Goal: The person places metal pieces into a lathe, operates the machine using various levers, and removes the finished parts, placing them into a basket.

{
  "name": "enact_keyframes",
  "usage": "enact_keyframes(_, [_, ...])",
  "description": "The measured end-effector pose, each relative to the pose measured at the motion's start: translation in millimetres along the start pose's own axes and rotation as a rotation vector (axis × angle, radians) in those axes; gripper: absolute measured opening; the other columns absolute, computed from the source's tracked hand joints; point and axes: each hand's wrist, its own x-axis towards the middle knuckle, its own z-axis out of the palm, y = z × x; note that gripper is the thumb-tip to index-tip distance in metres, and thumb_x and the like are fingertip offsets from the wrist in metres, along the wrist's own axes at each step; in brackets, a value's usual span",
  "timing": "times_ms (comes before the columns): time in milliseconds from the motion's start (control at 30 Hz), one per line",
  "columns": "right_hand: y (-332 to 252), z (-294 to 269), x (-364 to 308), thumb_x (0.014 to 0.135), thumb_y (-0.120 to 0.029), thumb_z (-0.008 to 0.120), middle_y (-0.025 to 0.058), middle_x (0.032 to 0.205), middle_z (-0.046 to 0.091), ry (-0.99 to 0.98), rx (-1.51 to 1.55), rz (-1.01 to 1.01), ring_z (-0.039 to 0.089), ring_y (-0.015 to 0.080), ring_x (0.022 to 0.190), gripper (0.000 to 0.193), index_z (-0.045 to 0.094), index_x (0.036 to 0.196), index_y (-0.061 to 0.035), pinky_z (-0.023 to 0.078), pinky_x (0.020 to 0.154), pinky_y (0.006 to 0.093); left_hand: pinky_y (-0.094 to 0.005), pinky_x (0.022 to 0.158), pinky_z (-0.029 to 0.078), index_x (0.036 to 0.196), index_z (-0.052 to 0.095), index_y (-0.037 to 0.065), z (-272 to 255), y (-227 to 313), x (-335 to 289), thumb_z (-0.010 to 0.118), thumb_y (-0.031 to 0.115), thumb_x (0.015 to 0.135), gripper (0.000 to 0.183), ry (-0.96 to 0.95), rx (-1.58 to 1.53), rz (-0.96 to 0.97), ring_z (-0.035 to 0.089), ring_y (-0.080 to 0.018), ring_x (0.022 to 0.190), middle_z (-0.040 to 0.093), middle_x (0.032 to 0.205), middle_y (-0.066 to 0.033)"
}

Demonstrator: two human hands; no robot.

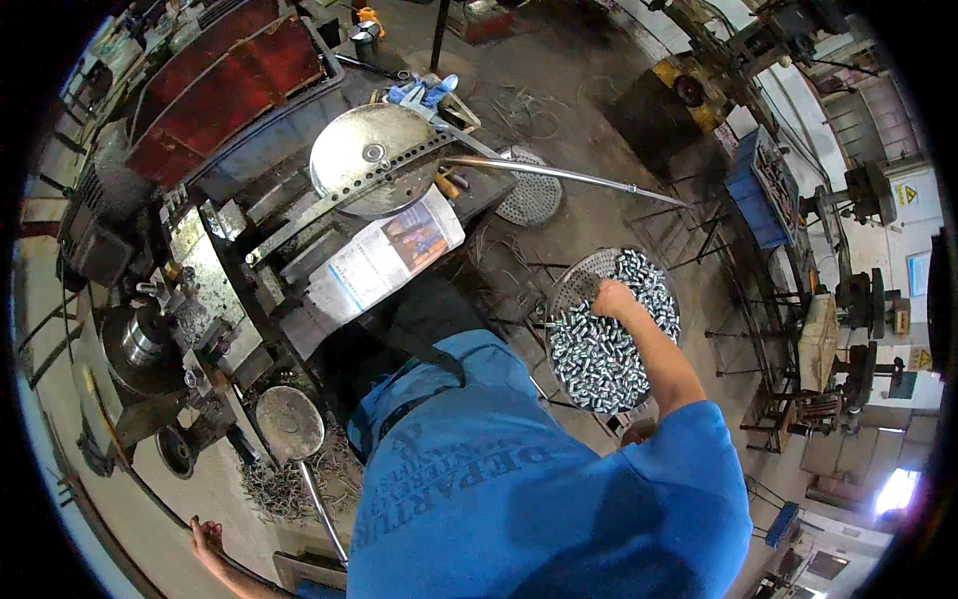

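My right hand reaches into a round perforated metal pan at the right. Its fingers are curled down at the edge of a heap of small shiny metal cylinders; what they hold, if anything, is hidden. Far out at the lower left, my left hand is raised beside a long dark cable or rod. Its fingers look apart, with nothing plain between them. In front of me stands a greasy machine with a round metal disc and a drilled bar across it.
A printed sheet lies on the machine's near edge. A round plate on a shaft stands above metal shavings. Red bins are at the far left. Beyond the pan are another perforated pan and a blue crate.
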Motion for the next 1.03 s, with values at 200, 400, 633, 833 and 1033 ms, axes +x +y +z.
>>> enact_keyframes(200, [-17.6,-2.1,4.5,0.068,-0.025,0.059,0.0188,0.107,0.061,-0.011,-0.074,0.005,0.059,0.0307,0.101,0.040,0.064,0.099,0.0002,0.046,0.089,0.0363,-0.0270,0.065,0.049,0.110,0.058,0.001,-3.8,-4.3,3.1,0.063,0.032,0.085,0.040,-0.017,-0.035,0.049,0.056,-0.0135,0.066,0.059,0.073,-0.0056])
enact_keyframes(400, [-33.2,-6.5,2.7,0.066,-0.026,0.060,0.0205,0.103,0.062,0.003,-0.090,-0.038,0.060,0.0315,0.096,0.037,0.065,0.091,0.0007,0.048,0.086,0.0374,-0.0263,0.064,0.048,0.110,0.057,0.000,-14.0,-14.9,9.8,0.062,0.031,0.086,0.040,0.007,-0.028,0.035,0.055,-0.0128,0.067,0.058,0.072,-0.0043])
enact_keyframes(633, [-32.3,2.4,-8.3,0.066,-0.024,0.057,0.0190,0.101,0.063,0.114,-0.051,-0.002,0.058,0.0304,0.100,0.035,0.066,0.091,-0.0006,0.045,0.088,0.0349,-0.0277,0.064,0.048,0.109,0.057,0.001,-6.3,-6.5,13.9,0.062,0.031,0.086,0.038,-0.042,-0.032,0.060,0.055,-0.0119,0.068,0.058,0.072,-0.0046])
enact_keyframes(833, [-54.8,-35.3,-7.0,0.064,-0.023,0.063,0.0201,0.100,0.063,0.308,0.264,-0.068,0.061,0.0314,0.094,0.028,0.068,0.084,-0.0046,0.048,0.083,0.0365,-0.0296,0.068,0.047,0.114,0.055,-0.001,-16.3,0.5,-24.3,0.059,0.025,0.087,0.037,0.230,1.153,0.390,0.055,-0.0158,0.069,0.056,0.072,-0.0051])
enact_keyframes(1033, [-203.7,-166.0,-120.2,0.055,-0.008,0.058,0.0190,0.114,0.059,0.520,0.595,-1.129,0.059,0.0285,0.102,0.042,0.067,0.096,-0.0025,0.047,0.086,0.0366,-0.0295,0.090,0.040,0.125,0.052,0.006,165.3,151.4,-115.0,0.064,0.020,0.083,0.046,-0.114,0.457,0.594,0.055,-0.0167,0.102,0.061,0.111,-0.0106])
